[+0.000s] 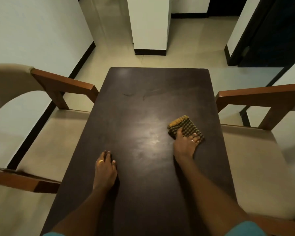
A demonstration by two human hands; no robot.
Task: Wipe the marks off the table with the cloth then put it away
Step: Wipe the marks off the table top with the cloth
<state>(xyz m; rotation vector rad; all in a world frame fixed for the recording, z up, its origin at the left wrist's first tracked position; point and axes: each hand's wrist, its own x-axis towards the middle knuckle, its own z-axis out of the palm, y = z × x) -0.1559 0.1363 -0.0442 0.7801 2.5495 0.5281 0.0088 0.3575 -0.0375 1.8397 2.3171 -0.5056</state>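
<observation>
One checked cloth [186,124] on dark desk [143,116] | right grip [186,144] flat, pressing it | left grip [106,169] relaxed, empty, resting on desk | faint marks [128,94] beyond

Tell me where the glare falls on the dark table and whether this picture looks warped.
Head view: a pale glare patch sits on the dark brown wooden table, left of the right hand resting on the yellow-and-black checked cloth; same view, wide-angle bend makes the white walls lean outward.
</observation>
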